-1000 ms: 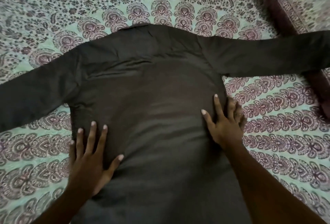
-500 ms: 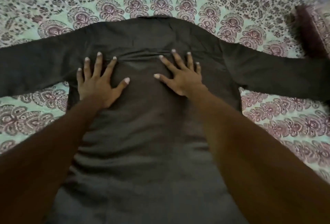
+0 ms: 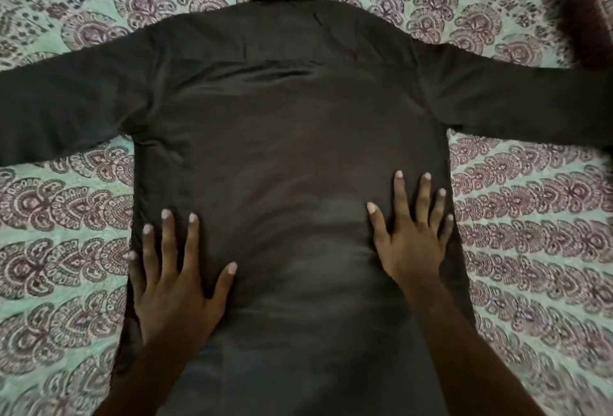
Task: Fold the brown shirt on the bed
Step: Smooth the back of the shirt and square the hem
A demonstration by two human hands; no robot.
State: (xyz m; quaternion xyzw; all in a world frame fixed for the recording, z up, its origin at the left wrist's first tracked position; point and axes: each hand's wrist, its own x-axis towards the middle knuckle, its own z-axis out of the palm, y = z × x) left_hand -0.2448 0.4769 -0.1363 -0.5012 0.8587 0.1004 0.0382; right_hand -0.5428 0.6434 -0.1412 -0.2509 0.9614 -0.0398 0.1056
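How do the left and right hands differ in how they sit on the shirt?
On the brown shirt, the left hand lies nearer the camera than the right hand. The left thumb splays far sideways; the right thumb points more forward. Both hands lie flat with straight fingers.

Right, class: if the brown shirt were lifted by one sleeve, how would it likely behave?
Probably floppy: the brown shirt lies flat with soft creases across its upper back, so it would likely sag. Its thin, slightly shiny cloth may slide on the bedsheet once the flat left hand and right hand lift off.
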